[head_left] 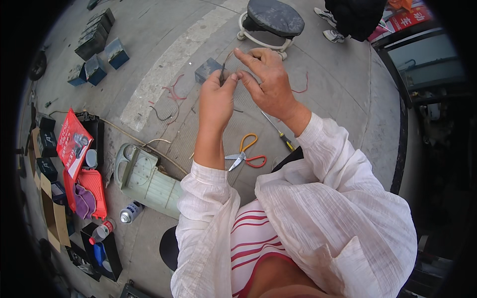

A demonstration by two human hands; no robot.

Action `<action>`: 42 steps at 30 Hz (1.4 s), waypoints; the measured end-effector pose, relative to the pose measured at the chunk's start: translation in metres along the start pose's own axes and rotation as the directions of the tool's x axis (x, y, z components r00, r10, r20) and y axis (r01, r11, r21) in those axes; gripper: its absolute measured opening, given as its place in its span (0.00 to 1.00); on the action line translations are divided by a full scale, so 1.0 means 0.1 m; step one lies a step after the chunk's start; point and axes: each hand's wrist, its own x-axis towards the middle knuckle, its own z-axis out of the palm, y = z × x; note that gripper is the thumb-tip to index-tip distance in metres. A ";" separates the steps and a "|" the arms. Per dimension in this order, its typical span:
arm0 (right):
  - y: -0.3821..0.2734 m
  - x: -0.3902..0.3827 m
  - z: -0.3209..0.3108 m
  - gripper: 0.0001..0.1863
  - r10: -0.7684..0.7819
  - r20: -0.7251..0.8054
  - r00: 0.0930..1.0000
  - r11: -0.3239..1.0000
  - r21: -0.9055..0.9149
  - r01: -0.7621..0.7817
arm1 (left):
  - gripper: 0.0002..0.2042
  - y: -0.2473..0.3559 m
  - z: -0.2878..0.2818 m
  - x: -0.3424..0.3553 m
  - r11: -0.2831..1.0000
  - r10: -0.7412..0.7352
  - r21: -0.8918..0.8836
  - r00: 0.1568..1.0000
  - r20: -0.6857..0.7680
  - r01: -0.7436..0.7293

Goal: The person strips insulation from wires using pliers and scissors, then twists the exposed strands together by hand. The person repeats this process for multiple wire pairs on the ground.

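Wire [223, 67] in left hand [216, 98]; scissors [242, 155], screwdriver [286, 142], stool [276, 19] around.

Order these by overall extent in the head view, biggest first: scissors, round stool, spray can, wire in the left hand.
1. Round stool
2. Scissors
Unranked: spray can and wire. The can looks thicker, but the left hand partly covers the wire.

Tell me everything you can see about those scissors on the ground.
The scissors lie spread open on the grey ground, one handle loop orange-yellow, the other red, both plastic-looking. The silvery, metal-looking blades point roughly toward the person's left. Only the ground visibly touches them.
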 end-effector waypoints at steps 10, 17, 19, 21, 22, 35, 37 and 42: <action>0.05 0.04 -0.03 0.11 0.274 -0.123 0.954 0.958 0.120 -0.260 | 0.09 -0.04 0.11 -0.04 0.859 0.291 0.448 0.956 -0.031 -0.247; 0.18 0.04 -0.03 0.09 0.587 0.161 0.794 0.619 0.542 -0.568 | 0.09 -0.03 0.16 -0.08 0.693 0.447 0.618 0.894 0.035 -0.371; 0.22 0.04 -0.02 0.07 0.582 0.153 0.799 0.622 0.549 -0.558 | 0.09 -0.03 0.16 -0.08 0.679 0.452 0.628 0.891 0.050 -0.380; 0.22 0.04 -0.04 0.06 0.543 0.089 0.835 0.703 0.495 -0.510 | 0.10 -0.04 0.16 -0.07 0.676 0.441 0.632 0.895 0.066 -0.380; 0.20 0.06 -0.06 0.05 0.499 0.032 0.866 0.775 0.431 -0.463 | 0.09 -0.06 0.15 -0.07 0.683 0.427 0.631 0.902 0.062 -0.366; 0.30 0.07 -0.08 0.04 0.187 -0.083 0.979 0.982 0.007 -0.187 | 0.09 -0.12 -0.16 0.16 0.929 -0.195 -0.324 0.981 -0.019 0.178; 0.20 0.03 0.03 0.04 0.257 0.017 0.966 0.952 0.167 -0.256 | 0.07 -0.01 -0.04 0.08 0.880 -0.214 -0.421 0.975 0.064 0.221; 0.18 0.00 0.14 0.06 0.340 0.061 0.938 0.900 0.268 -0.344 | 0.06 0.05 0.01 0.02 0.821 -0.232 -0.498 0.960 0.155 0.279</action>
